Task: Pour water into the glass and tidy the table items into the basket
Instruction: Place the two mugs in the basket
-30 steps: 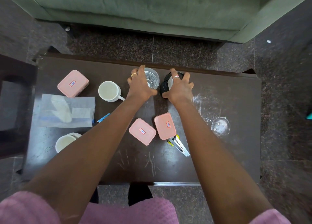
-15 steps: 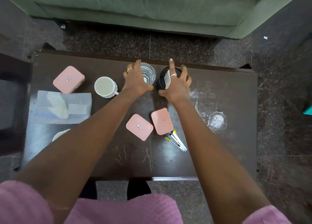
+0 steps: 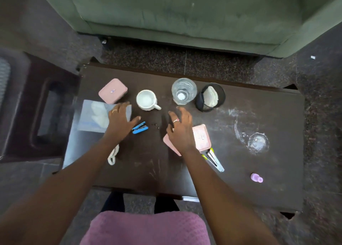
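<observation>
A clear glass point(image 3: 184, 91) with water stands at the far edge of the dark table point(image 3: 259, 170). Right of it is a black mesh cup point(image 3: 210, 97) holding white paper. My left hand point(image 3: 120, 121) hovers open over the corner of a clear plastic bag point(image 3: 96, 117), beside a blue stapler point(image 3: 140, 128). My right hand point(image 3: 180, 129) is open with fingers spread, above a pink box point(image 3: 202, 137) and partly hiding a second pink box point(image 3: 171, 145). Neither hand holds anything.
A white mug point(image 3: 147, 99) and a third pink box point(image 3: 112, 91) sit at the back left. A yellow-and-silver stapler point(image 3: 213, 158), a small purple item point(image 3: 256, 177), a clear lid point(image 3: 258, 141) and a white mug handle point(image 3: 112, 157) lie nearer. A dark basket point(image 3: 48, 113) stands left; a green sofa point(image 3: 185, 13) lies beyond.
Both hands have let go of the glass and the mesh cup and pulled back toward me, the left one moving left over the plastic bag. The camera view shifted.
</observation>
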Tool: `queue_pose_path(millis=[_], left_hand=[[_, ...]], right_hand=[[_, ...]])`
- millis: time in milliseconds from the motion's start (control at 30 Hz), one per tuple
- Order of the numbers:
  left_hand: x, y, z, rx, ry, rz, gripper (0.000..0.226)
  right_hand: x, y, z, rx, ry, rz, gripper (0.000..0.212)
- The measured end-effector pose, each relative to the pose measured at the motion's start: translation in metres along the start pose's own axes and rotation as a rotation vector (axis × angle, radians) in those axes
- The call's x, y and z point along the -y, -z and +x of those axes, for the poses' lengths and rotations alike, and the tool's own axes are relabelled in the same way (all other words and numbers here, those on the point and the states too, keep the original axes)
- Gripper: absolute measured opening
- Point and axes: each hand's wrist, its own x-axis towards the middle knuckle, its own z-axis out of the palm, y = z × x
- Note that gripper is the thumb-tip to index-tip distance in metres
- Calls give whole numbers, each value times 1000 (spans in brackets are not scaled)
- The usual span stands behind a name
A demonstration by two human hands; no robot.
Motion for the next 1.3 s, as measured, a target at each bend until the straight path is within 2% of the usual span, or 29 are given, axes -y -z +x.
queue_pose_path(millis=[167,333,400,500,600,700,833,967,1067,1200,1300], left_hand=[[49,9,-24,127,126,58,86],[62,13,-46,177,300,82,97],[64,12,-54,162,375,99,96],[68,11,-61,123,506,37,86],[70,7,-61,127,472,58,73],[74,11,-56,176,411,144,70],[78,43,-45,209,455,-10,68],[86,123,-21,81,368,-121,64],[106,201,3,-131,348,-229,62],[156,289,37,-426,347,-215,62],[204,328,62,-544,417,-210,64]], right_hand=[[40,-32,22,63,65,7,46],[67,-58,59,215,9,-161,89],[74,-62,70,240,-2,-243,98],[82,-66,84,299,-103,-279,93],[80,-65,91,344,-155,-270,74],[82,-60,93,272,-184,-261,63],[112,-56,87,122,-180,-283,60],[184,-58,99,30,-66,-186,63],[256,-71,118,21,48,-17,63],[355,-94,146,24,204,202,67],[419,-116,165,48,296,285,68]])
